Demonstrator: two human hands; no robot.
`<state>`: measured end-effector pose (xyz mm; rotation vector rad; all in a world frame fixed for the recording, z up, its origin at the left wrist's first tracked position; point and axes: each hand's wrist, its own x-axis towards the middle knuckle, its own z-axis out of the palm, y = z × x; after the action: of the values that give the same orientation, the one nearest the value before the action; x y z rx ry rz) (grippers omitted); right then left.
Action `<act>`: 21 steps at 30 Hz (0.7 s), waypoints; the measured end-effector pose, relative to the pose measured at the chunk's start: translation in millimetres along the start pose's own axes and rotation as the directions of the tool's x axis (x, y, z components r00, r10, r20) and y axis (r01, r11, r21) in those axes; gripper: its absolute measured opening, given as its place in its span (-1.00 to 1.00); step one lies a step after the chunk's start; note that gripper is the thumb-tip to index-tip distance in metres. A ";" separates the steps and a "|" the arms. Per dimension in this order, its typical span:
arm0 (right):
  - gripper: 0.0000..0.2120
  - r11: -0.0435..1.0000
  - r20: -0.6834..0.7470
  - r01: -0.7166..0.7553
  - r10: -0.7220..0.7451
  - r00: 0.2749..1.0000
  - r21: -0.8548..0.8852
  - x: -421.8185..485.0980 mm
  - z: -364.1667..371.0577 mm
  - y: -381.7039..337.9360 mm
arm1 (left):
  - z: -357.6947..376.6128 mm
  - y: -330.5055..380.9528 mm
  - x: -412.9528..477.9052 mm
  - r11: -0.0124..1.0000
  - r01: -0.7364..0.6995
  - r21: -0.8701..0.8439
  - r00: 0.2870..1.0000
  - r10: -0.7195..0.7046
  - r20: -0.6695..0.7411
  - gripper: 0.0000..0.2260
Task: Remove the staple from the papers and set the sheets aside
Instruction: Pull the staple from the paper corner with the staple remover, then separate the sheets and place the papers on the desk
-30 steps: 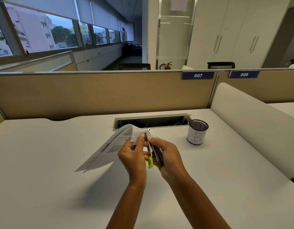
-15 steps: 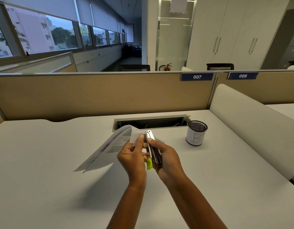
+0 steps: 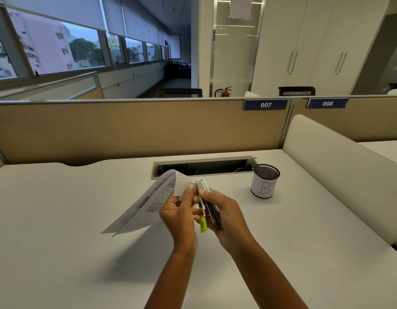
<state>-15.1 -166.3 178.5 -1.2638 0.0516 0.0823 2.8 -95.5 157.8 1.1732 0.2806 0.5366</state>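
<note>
A stapled set of printed papers (image 3: 148, 204) hangs above the white desk (image 3: 59, 230), drooping down to the left. My left hand (image 3: 178, 216) pinches the papers at their upper right corner, where one sheet is folded back. My right hand (image 3: 226, 214) grips a metal stapler (image 3: 207, 205) with a lime-green end, held upright. The stapler's top tip meets the pinched corner of the papers. The staple itself is too small to make out.
A black mesh pen cup (image 3: 264, 184) with a white label marked "B" stands on the desk to the right. Behind the hands lies an open cable slot (image 3: 204, 167). A tan partition (image 3: 126, 130) closes the back, and a white divider (image 3: 340, 161) runs along the right.
The hands, the papers and the stapler have hardly shifted; the stapler tip stays against the pinched corner.
</note>
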 end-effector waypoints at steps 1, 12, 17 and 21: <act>-0.83 0.998 0.009 0.044 -0.044 0.999 -0.049 -0.8 0.2 -1.1 | 1.7 1.7 0.7 1.000 0.010 -0.007 1.000 -0.010 0.000 -0.89; -0.80 0.795 -0.324 0.018 -0.269 0.907 -0.607 29.9 -86.4 26.5 | -8.6 10.6 18.1 0.997 0.015 -0.070 1.000 -0.016 -0.010 -0.81; -0.71 0.363 -0.273 -0.157 -0.294 0.916 -0.918 52.5 -124.5 67.6 | -9.3 6.7 16.6 0.998 0.026 -0.056 1.000 -0.027 -0.010 -0.82; -0.65 0.041 -0.227 -0.225 -0.287 0.931 -0.973 54.0 -137.5 96.9 | -9.7 6.4 15.9 0.998 0.026 -0.060 1.000 -0.026 -0.002 -0.84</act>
<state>30.9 -266.5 40.4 -2.8080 0.3623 -0.2396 9.9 -77.5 161.1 1.1093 0.2805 0.5207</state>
